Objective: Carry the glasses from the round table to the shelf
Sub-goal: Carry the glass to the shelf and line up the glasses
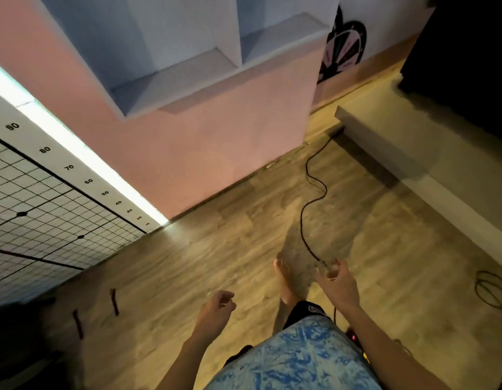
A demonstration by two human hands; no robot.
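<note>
A small clear glass (327,268) is gripped in my right hand (338,282), low over the wooden floor at centre right. My left hand (217,306) hangs lower and to the left, fingers loosely curled, holding nothing. The white shelf (185,71) with two open compartments is mounted on the pink wall at the top, well ahead of both hands; its compartments look bare. The round table is out of view.
A black cable (311,192) snakes across the floor ahead of my bare foot (285,277). A low pale platform (412,153) runs along the right. A gridded panel with numbers (47,198) and a bright light strip stand at the left. Coiled cable (494,288) lies far right.
</note>
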